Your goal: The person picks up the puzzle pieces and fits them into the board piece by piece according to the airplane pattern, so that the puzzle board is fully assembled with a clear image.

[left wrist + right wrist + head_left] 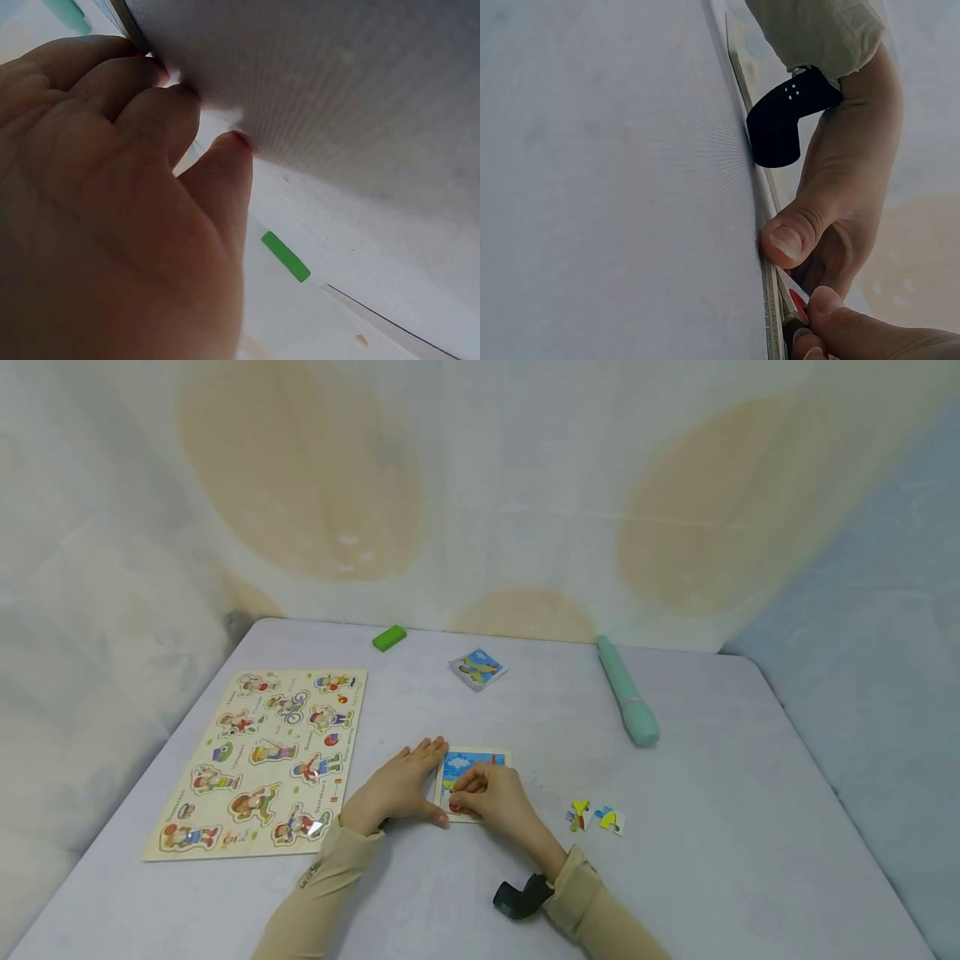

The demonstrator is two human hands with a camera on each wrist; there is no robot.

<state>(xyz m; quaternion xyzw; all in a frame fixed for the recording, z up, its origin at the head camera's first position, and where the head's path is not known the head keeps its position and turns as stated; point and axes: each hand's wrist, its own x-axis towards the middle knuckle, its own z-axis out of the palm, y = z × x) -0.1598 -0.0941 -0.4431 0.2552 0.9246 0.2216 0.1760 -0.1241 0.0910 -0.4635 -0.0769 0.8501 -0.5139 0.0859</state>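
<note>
A small jigsaw board (480, 757) with a pale rim and a blue-sky picture lies in front of me. My left hand (399, 787) rests along its left edge, fingers extended and thumb near the lower corner. Over the lower part of the board, my right hand (491, 795) pinches a jigsaw piece (798, 303) with red on it between thumb and fingertips. Much of the piece is hidden by the fingers. Two loose jigsaw pieces, one yellow and red (579, 815) and one yellow and blue (611, 819), lie right of the right hand.
A large peg puzzle board (288, 777) with cartoon children lies at the left. Toward the back are a green block (389, 638) and a square picture card (478, 669). A mint-green tapered object (628, 697) lies at the back right. A black wrist device (522, 897) sits by the right cuff.
</note>
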